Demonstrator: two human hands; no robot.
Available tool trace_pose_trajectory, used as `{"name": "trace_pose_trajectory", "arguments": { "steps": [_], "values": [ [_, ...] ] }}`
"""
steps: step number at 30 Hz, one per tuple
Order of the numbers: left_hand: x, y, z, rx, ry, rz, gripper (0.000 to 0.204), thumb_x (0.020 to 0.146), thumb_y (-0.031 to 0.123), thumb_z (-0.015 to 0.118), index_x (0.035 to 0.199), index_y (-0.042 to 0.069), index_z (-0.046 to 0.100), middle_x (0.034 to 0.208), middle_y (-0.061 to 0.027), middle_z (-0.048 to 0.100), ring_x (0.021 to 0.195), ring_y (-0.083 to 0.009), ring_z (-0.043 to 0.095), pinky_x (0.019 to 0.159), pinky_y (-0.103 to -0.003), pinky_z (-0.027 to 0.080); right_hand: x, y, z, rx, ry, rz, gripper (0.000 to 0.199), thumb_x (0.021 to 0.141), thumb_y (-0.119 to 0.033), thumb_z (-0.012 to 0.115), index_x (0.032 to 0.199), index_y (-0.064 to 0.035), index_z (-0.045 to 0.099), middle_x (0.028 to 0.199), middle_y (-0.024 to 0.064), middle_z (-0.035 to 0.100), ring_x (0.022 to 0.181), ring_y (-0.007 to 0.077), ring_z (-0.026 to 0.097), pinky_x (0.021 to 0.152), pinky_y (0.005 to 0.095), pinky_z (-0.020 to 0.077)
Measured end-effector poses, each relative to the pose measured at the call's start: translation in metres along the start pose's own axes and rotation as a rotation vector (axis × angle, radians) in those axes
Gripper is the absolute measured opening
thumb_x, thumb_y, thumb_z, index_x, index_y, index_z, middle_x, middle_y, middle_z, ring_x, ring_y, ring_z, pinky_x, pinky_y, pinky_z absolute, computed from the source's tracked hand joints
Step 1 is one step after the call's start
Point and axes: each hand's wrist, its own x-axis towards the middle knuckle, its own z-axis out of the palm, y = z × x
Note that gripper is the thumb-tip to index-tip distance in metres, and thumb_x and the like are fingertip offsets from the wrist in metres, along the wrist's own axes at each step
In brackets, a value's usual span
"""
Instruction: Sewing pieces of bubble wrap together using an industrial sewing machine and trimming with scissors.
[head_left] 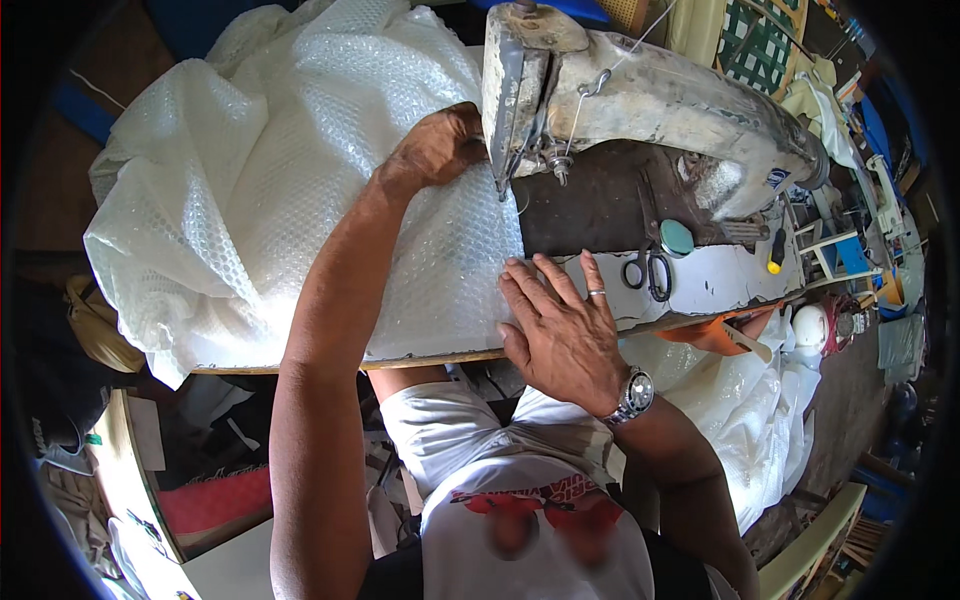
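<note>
A large sheet of clear bubble wrap (330, 120) lies heaped over the left of the table, its straight right edge running under the needle of an old, worn sewing machine (660, 90). Behind the needle, my left hand (437, 147) is closed on the bubble wrap, its fingertips partly hidden by the machine's head. My right hand (565, 335), with a ring and a wristwatch (636, 392), lies flat with fingers spread at the table's front edge. Its fingertips touch the sheet's near right edge.
Black scissors (650, 275) and a round green-lidded tin (676, 238) lie right of my right hand. A yellow-and-black-handled tool (776, 252) rests near the table's right end. More bubble wrap (740, 410) hangs below the table at right. A red cushion (215, 500) sits lower left.
</note>
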Motion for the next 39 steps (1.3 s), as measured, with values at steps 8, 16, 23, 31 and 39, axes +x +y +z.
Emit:
{"name": "trace_pose_trajectory", "arguments": {
  "steps": [8,16,23,31,39],
  "values": [
    [0.019,-0.024,0.0,-0.036,0.064,0.013,0.028,0.089,0.015,0.068,0.117,0.015,0.074,0.108,-0.0123,0.068,0.108,-0.0334,0.064,0.098,-0.041,0.051,0.026,0.021,0.004,0.016,0.001,0.006,0.054,0.096,-0.037,0.06,0.14,-0.0064,0.06,0.15,0.0091,0.055,0.142,0.0301,0.046,0.123,0.0631,0.0173],
    [0.037,-0.056,-0.011,-0.055,0.09,0.079,0.024,0.086,0.013,0.076,0.11,0.007,0.073,0.104,-0.0135,0.066,0.105,-0.0331,0.065,0.094,-0.043,0.051,0.051,0.022,0.016,-0.004,-0.028,0.031,0.06,0.098,-0.042,0.055,0.147,-0.0061,0.056,0.157,0.0091,0.048,0.143,0.0332,0.044,0.122,0.0648,0.0171],
    [0.053,-0.077,-0.011,0.056,0.128,0.059,0.025,0.088,0.02,0.078,0.108,0.006,0.072,0.104,-0.0134,0.065,0.104,-0.0334,0.065,0.093,-0.043,0.051,0.067,0.021,0.023,-0.015,-0.017,0.081,0.062,0.099,-0.042,0.053,0.15,-0.0055,0.052,0.161,0.0109,0.044,0.144,0.0346,0.043,0.121,0.0649,0.0188],
    [0.065,-0.112,-0.01,0.008,0.198,-0.002,0.027,0.089,0.024,0.077,0.107,0.005,0.071,0.106,-0.0149,0.065,0.105,-0.0345,0.064,0.097,-0.043,0.05,0.072,0.016,0.028,-0.025,0.042,0.143,0.058,0.097,-0.037,0.058,0.146,-0.006,0.057,0.156,0.0115,0.05,0.141,0.0348,0.046,0.116,0.065,0.0275],
    [0.053,-0.097,-0.033,0.002,0.236,-0.108,0.026,0.092,0.026,0.075,0.105,0.004,0.07,0.105,-0.0132,0.065,0.11,-0.0321,0.062,0.097,-0.042,0.05,0.032,0.033,-0.022,0.215,0.165,0.168,0.05,0.096,-0.022,0.064,0.141,-0.0015,0.059,0.155,0.0183,0.049,0.141,0.0378,0.048,0.113,0.0545,0.0394]
  ]
}}
